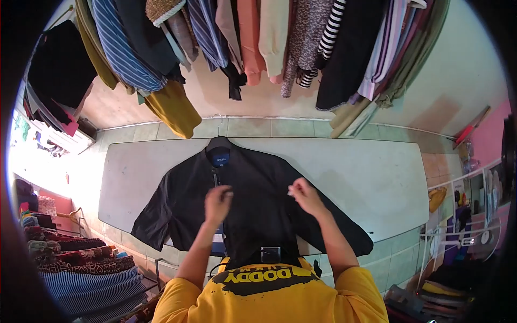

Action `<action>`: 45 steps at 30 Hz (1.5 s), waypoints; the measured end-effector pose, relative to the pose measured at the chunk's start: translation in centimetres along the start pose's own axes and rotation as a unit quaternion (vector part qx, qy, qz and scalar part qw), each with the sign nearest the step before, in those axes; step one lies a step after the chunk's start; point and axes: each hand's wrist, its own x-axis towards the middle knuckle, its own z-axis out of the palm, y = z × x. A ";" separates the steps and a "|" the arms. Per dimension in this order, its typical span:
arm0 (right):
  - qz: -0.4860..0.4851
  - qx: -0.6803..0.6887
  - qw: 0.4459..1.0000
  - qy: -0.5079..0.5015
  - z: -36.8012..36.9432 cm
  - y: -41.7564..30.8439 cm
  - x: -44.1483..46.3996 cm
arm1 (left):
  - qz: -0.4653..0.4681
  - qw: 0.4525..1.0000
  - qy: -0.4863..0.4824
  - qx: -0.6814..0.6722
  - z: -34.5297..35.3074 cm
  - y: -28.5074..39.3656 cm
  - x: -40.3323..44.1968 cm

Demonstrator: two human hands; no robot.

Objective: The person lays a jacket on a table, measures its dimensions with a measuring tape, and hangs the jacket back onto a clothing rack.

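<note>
A black jacket [253, 177] with a front zipper lies face up, sleeves spread, and a dark hanger [218, 142] sits in its neck. Inside the collar is a blue label [221, 160]. My left hand [217, 204] is over the jacket front just below the zipper [215, 177], its fingers bent and blurred; whether it touches the zipper I cannot tell. Over the chest near the sleeve on the right, my right hand [307, 197] has its fingertips pinched together. Something pale shows at those fingertips, too small to name. A blue and white piece [218, 240] shows near the hem.
Under the jacket is a white board-like table [377, 177]. Many garments [269, 37] hang from above along the far side. Folded clothes [91, 269] are stacked at the lower left, and a white rack [441, 237] with items stands at the right.
</note>
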 end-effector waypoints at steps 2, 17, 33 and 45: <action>-0.042 -0.014 0.999 -0.032 3.5 -0.3 2.3 | 0.070 0.988 -0.074 -0.115 3.7 1.3 0.4; -0.090 -0.171 0.981 -0.020 6.7 -0.3 8.9 | -0.199 0.876 -0.130 -0.419 8.4 1.1 6.8; 0.029 -0.217 0.975 0.045 -1.1 4.3 14.4 | -0.226 0.962 0.129 -0.089 8.4 -4.1 15.9; 0.017 -0.182 0.982 0.053 -0.9 3.5 15.1 | -0.202 0.950 0.123 -0.204 8.6 -5.9 16.0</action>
